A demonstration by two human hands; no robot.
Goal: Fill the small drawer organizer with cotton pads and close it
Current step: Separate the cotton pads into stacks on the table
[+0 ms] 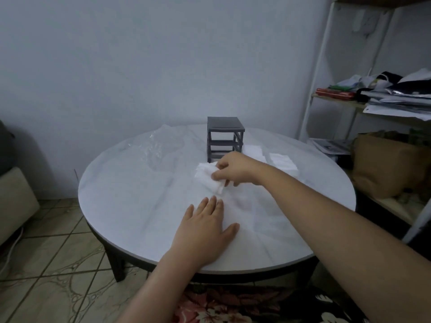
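Observation:
A small dark grey drawer organizer (224,138) stands upright near the middle back of the round white table (130,201); its frame looks open, with no drawers visible in its slots. Just in front of it my right hand (229,169) grips a bunch of white cotton pads (205,176) resting on the tabletop. My left hand (206,227) lies flat on the table nearer to me, fingers straight and spread, holding nothing. More white pads or white drawers (281,160) lie to the right of the organizer; which they are I cannot tell.
A crumpled clear plastic bag (161,145) lies left of the organizer. A white metal shelf (373,103) with papers and a brown paper bag (387,164) stand at the right. A beige seat (14,201) is at the left; a tiled floor lies below.

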